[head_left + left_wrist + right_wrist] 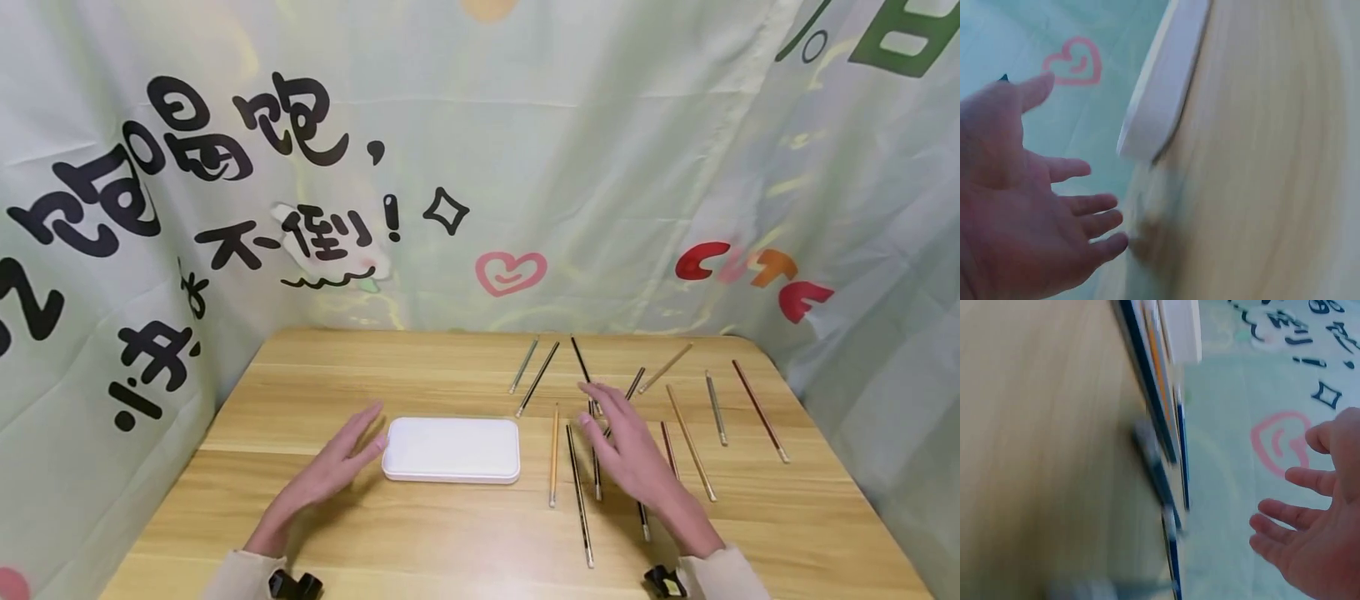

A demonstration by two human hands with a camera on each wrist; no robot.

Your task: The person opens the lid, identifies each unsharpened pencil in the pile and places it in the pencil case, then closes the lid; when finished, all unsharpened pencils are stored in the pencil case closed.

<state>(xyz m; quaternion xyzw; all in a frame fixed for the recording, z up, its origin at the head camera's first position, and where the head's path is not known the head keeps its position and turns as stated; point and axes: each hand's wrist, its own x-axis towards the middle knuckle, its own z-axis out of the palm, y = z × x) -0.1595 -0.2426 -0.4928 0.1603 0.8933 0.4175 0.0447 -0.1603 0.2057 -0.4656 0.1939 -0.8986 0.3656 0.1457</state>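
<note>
A white flat case [452, 450] with rounded corners lies closed on the wooden table in the head view. Just left of it is my left hand [337, 458], fingers spread and holding nothing; its thumb overlaps the case's left edge in this view. The left wrist view shows that palm [1029, 206] apart from the case [1163, 81]. Over the scattered pencils hovers my right hand [626, 450], fingers extended, also holding nothing. It partly hides several pencils beneath. Nearest on its left are a black pencil [579, 496] and a yellow pencil [554, 458].
More pencils lie at mixed angles across the table's right half, among them a dark red pencil [761, 412], a tan pencil [691, 442] and a grey-green pencil [716, 408]. A printed curtain [585, 183] hangs behind the table [300, 383] and along both sides.
</note>
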